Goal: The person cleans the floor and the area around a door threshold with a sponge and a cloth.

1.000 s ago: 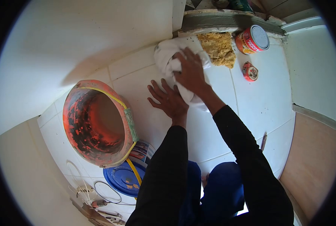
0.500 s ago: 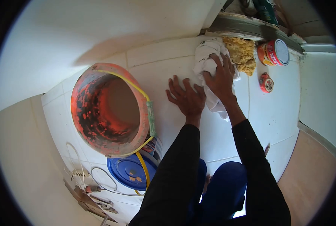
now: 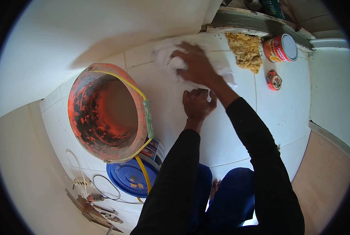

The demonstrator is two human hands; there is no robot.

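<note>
My right hand (image 3: pixel 196 64) presses a white cloth (image 3: pixel 168 58) against the white floor tiles (image 3: pixel 277 113), close to the wall. The cloth bunches under my fingers and trails out to the right of my wrist. Just below it, my left hand (image 3: pixel 198 103) rests on the tile with its fingers curled under, holding nothing. Both arms are in black sleeves.
An orange bucket (image 3: pixel 104 113) with a yellow handle leans at the left beside a blue-lidded tub (image 3: pixel 130 178). A yellow sponge (image 3: pixel 245 51), a red tin (image 3: pixel 280 47) and a small tin (image 3: pixel 274 80) lie at the top right. Tools and wire (image 3: pixel 92 196) sit at the lower left.
My right hand has swept the cloth to the left along the wall, away from the sponge. My left hand has gone from flat, spread fingers to a curled fist.
</note>
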